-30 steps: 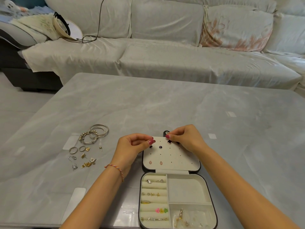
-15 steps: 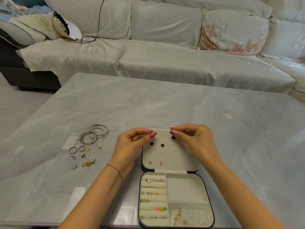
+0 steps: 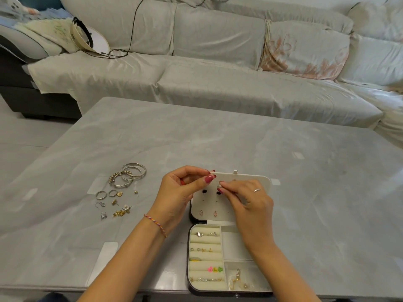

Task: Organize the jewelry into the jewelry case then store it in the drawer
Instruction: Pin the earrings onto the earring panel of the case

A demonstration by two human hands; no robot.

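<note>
Two hands at the jewelry case (image 3: 226,258) lid.
Right hand (image 3: 246,199) pinches an earring (image 3: 219,187); left hand (image 3: 181,190) at nine o'clock grips the lid's edge.

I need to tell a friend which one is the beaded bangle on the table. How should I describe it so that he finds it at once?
Start at the open jewelry case near the table's front edge and look left, past the left hand, to the loose jewelry. At the far end of that group lie overlapping bangles. The beaded bangle is the leftmost one; unlike the plain bangles beside it, small round beads sit along it.
</note>
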